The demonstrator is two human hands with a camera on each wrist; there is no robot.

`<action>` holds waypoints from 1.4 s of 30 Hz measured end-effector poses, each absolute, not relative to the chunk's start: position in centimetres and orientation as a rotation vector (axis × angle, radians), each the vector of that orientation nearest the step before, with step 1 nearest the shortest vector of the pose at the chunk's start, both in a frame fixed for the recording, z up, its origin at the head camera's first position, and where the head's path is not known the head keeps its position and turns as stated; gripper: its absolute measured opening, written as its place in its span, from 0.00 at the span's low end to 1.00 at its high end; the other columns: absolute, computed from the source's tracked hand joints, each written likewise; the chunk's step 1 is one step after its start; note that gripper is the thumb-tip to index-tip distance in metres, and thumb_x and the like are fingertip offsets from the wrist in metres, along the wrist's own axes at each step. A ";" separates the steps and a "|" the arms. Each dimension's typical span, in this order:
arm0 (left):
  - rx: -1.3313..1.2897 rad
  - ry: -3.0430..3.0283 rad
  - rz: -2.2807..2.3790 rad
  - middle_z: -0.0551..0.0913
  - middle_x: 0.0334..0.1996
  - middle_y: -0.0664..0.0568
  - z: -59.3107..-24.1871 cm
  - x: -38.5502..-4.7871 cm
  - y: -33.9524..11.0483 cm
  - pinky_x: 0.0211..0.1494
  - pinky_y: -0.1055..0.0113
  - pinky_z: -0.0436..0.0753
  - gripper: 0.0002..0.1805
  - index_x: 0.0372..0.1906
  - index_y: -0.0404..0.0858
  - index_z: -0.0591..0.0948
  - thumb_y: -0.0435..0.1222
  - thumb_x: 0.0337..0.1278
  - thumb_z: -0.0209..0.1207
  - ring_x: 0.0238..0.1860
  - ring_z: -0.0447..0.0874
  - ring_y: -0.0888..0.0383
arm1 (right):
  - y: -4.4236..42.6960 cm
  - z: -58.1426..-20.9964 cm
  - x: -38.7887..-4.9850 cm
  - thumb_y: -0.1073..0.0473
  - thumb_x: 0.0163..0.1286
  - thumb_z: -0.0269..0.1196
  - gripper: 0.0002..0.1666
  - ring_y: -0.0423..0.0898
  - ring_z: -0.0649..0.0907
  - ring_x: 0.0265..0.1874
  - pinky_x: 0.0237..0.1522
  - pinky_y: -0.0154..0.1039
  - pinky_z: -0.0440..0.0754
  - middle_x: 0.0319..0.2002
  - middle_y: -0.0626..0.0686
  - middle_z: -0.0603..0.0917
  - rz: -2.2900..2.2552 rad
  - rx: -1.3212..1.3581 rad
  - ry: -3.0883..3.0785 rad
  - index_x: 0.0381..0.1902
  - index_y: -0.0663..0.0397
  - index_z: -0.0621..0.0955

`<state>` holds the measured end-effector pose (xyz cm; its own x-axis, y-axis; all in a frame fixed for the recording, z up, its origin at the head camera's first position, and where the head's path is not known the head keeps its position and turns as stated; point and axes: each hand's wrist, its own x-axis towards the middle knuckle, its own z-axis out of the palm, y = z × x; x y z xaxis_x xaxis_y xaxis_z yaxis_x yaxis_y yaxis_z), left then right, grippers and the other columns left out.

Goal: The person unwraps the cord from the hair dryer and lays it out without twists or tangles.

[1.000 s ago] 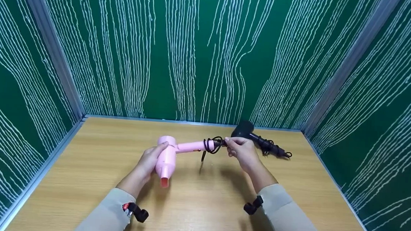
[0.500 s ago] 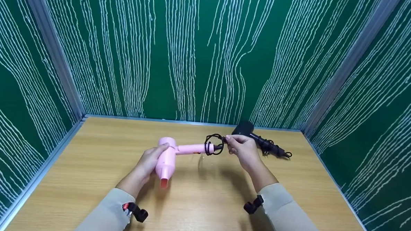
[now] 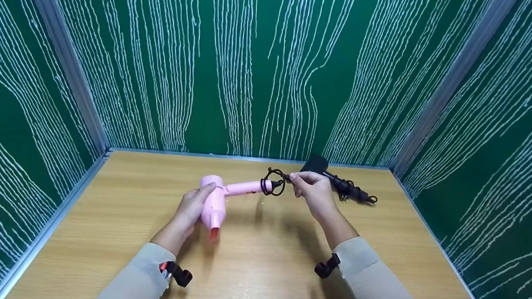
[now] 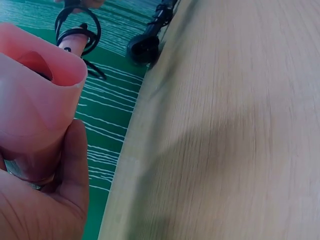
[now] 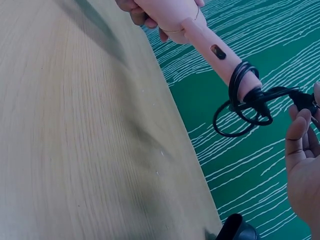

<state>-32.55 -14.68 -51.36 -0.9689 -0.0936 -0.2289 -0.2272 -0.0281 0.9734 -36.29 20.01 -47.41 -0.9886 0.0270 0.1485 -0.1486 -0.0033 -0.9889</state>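
Left hand grips pink hair dryer — right hand pinches black plug — cord looped round handle.

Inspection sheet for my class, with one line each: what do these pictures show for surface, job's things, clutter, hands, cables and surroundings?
Surface: wooden table, with shadows and a few tiny pale spots, unclear what.
Job's things: pink hair dryer, held above the table.
Clutter: black hair dryer, lying beyond the right hand.
Hands: left hand grips the pink dryer's body; right hand pinches its cord near one end.
Cables: pink dryer's cord loops around its handle end; the black dryer's is wound around its handle.
Surroundings: green walls with white lines; metal posts at the corners.
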 end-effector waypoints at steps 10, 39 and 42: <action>-0.384 2.198 2.198 0.89 0.48 0.44 -51.2 -32.6 -15.0 0.50 0.68 0.85 0.37 0.65 0.29 0.82 0.60 0.79 0.64 0.46 0.87 0.54 | 19.8 -46.8 -35.7 0.55 0.79 0.76 0.09 0.43 0.82 0.27 0.36 0.36 0.83 0.28 0.48 0.85 2.027 0.198 -2.154 0.44 0.55 0.93; -0.513 2.140 2.320 0.85 0.62 0.39 -51.0 -32.7 -15.8 0.62 0.63 0.85 0.42 0.73 0.30 0.79 0.63 0.79 0.62 0.55 0.85 0.51 | 19.8 -45.4 -33.7 0.54 0.77 0.79 0.09 0.44 0.85 0.30 0.36 0.35 0.88 0.34 0.52 0.92 1.939 0.255 -2.120 0.44 0.54 0.94; -0.510 2.136 2.350 0.87 0.56 0.41 -50.9 -32.7 -15.9 0.53 0.67 0.85 0.40 0.69 0.31 0.82 0.63 0.79 0.62 0.48 0.87 0.54 | 19.9 -45.5 -33.7 0.55 0.76 0.79 0.09 0.44 0.85 0.30 0.36 0.36 0.88 0.34 0.50 0.93 1.944 0.264 -2.113 0.44 0.55 0.94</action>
<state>-32.71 -15.90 -50.90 -0.9470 -0.2647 -0.1818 -0.1558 -0.1161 0.9809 -33.68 19.92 -45.53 -0.9504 0.0400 0.3086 -0.3042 0.0897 -0.9484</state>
